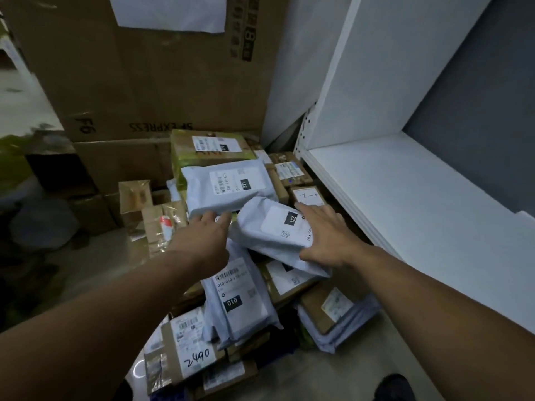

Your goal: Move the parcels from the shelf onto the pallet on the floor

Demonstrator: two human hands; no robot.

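Note:
A grey poly-bag parcel labelled 231 (272,230) lies tilted on top of the heap of parcels (237,308) on the floor. My right hand (327,238) lies flat on its right side, fingers spread and straight, thumb at its lower edge. My left hand (208,238) reaches to the bag's left end; its fingertips are hidden under a second grey 231 bag (228,186) lying behind. The pallet itself is hidden beneath the pile. The white shelf (405,192) on the right holds nothing in view.
Large cardboard boxes (139,82) stand stacked behind the heap. Small taped cartons (153,215) sit at the left of the pile. A box marked 2490 (191,354) lies at the front. My shoe (396,386) is on the floor at lower right.

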